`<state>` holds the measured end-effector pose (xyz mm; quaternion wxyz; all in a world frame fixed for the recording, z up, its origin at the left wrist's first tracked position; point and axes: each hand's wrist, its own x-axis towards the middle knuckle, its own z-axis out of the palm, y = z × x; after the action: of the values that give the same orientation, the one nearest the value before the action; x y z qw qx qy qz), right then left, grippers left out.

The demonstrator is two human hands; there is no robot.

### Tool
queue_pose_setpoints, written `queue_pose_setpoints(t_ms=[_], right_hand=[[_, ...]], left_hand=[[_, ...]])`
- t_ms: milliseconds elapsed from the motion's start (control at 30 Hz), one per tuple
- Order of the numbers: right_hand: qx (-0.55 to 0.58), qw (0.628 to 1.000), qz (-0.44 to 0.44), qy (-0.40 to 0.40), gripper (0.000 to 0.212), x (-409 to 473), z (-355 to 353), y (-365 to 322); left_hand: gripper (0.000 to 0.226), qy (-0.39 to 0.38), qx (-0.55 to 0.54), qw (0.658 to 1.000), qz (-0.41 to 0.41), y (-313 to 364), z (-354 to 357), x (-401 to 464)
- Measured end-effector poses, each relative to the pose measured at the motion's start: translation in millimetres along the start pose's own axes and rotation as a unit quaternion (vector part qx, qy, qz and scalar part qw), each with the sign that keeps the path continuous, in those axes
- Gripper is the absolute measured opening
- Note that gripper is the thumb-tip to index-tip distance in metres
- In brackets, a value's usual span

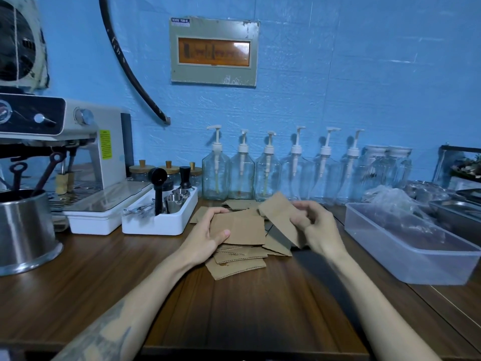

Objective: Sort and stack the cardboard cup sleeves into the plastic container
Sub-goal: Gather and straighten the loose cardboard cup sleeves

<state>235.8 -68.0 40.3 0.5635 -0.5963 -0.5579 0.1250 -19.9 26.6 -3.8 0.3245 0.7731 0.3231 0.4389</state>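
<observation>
My left hand (208, 234) grips a flat stack (238, 230); right hand (311, 225) pinches one sleeve (279, 217). Light, bendable; hold by edges.

**Counts on the counter**

Hands: two, left hand (208, 237) and right hand (313, 225).

Cardboard sleeves: one flat sleeve (238, 229) under the left hand's fingers and thumb; one tilted sleeve (279, 214) pinched in the right hand. Beneath and beyond both hands, a loose pile of sleeves (239, 261), overlapping, number cannot be told.

Plastic container (406, 259): one, right of the right hand.

Pump bottles (216, 173): six in a row, beyond the hands.

Lidded jars (142, 171): three, beyond the left hand.

White trays (156, 225): one, left of the left hand.
</observation>
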Motion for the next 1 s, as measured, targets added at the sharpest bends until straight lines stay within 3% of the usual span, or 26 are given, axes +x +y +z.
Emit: queue_pose_setpoints(t_ms=[100,233,400,500,600,700,767,867,1000], right_hand=[[0.022,0.996,-0.067,-0.062,0.026,-4.8,22.3,-15.1],[-0.117,0.97,-0.176,-0.117,0.028,-6.1,50.1,-14.3],[-0.181,0.948,-0.238,-0.112,0.031,-4.7,63.6,-9.7],[-0.215,0.934,-0.267,-0.1,0.038,-8.4,68.8,-6.8],[-0.22,0.946,-0.226,-0.071,0.066,-6.8,69.5,-2.7],[-0.118,0.974,-0.123,-0.147,0.083,-3.8,62.4,3.9],[-0.081,0.974,-0.111,-0.182,0.076,-4.4,59.0,7.9],[-0.024,0.977,-0.12,-0.173,0.059,-7.3,54.3,4.1],[0.04,0.977,-0.118,-0.175,0.055,-16.3,37.0,-3.0]], left_hand=[[0.044,-0.01,-0.005,1.0,-0.002,-1.4,0.3,1.5],[0.051,-0.027,0.023,0.999,0.022,-0.5,-1.1,-0.1],[0.067,-0.074,-0.012,0.997,-0.011,1.6,-2.2,-2.0],[0.056,-0.054,-0.013,0.998,-0.009,5.4,1.1,-3.0],[0.043,-0.035,0.017,0.999,0.022,7.7,1.8,-3.4],[0.044,-0.028,0.031,0.999,0.029,9.2,1.3,-4.6],[0.044,-0.021,0.035,0.999,0.035,11.1,1.8,-5.2],[0.043,-0.022,0.021,0.998,0.047,20.5,3.9,-7.5],[0.044,-0.028,-0.035,0.997,0.056,38.6,11.0,-18.5]])
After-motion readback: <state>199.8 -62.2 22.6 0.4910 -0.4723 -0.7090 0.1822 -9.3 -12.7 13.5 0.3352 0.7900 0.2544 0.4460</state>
